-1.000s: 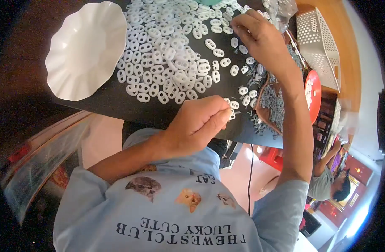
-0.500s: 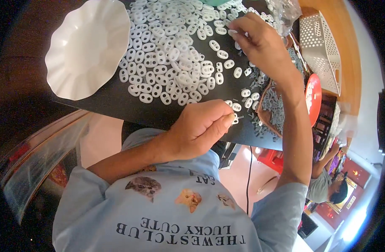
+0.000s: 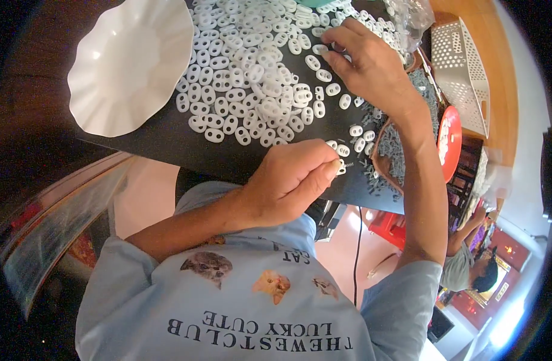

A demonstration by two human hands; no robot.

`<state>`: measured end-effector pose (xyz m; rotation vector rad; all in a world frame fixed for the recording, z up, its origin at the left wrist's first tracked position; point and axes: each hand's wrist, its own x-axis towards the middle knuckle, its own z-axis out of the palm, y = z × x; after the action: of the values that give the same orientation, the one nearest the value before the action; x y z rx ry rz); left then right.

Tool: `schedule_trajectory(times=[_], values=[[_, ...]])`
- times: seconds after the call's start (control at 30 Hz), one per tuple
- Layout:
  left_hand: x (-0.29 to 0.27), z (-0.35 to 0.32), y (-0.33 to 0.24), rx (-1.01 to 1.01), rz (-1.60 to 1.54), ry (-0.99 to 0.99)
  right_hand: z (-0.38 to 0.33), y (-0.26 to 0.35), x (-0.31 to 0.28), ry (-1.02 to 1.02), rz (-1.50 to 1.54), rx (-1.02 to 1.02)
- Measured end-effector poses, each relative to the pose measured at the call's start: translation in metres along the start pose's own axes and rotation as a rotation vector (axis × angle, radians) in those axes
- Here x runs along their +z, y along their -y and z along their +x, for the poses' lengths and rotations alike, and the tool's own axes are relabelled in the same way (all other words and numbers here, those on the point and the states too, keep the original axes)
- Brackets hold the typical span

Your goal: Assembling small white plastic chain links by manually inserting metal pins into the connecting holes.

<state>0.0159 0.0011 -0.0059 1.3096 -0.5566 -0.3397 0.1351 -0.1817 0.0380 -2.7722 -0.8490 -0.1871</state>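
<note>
A large heap of white oval plastic pieces with two holes point(image 3: 252, 72) spreads over the dark table. My left hand point(image 3: 294, 180) is closed in front of the heap, near the table's front edge. A white two-hole piece point(image 3: 341, 168) pokes out at its thumb tip; whatever else lies inside the fist is hidden. Farther off, my right hand point(image 3: 369, 66) reaches down beside the heap's right side. Its thumb and forefinger meet around another white two-hole piece point(image 3: 319, 49). Several loose pieces lie between the two hands.
To the left sits a white dish with a wavy rim point(image 3: 83, 108). Small grey pieces point(image 3: 393, 150) fill a brown-edged holder at the right, beside a red plate point(image 3: 450, 162) and a white perforated basket point(image 3: 468, 96). Another person point(image 3: 462, 265) is at far right.
My right hand has come slightly left and nearer, its fingertips now at a different spot by the loose pieces. My left hand stays closed in nearly the same place.
</note>
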Motion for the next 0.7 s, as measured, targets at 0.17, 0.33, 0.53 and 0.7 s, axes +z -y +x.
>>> schedule_trajectory(times=[0.17,0.33,0.53,0.7], values=[[0.000,-0.001,0.003,0.009,-0.006,0.000,0.001,0.000,0.003,0.014,0.005,-0.002],[0.001,-0.002,0.002,0.000,-0.002,-0.009,0.002,0.000,0.004,0.015,-0.033,-0.020],[0.002,-0.003,0.000,-0.004,0.011,-0.025,0.003,-0.002,0.005,0.036,-0.004,-0.024],[0.002,-0.006,-0.003,-0.045,0.010,-0.012,-0.010,0.004,-0.006,-0.007,0.158,0.089]])
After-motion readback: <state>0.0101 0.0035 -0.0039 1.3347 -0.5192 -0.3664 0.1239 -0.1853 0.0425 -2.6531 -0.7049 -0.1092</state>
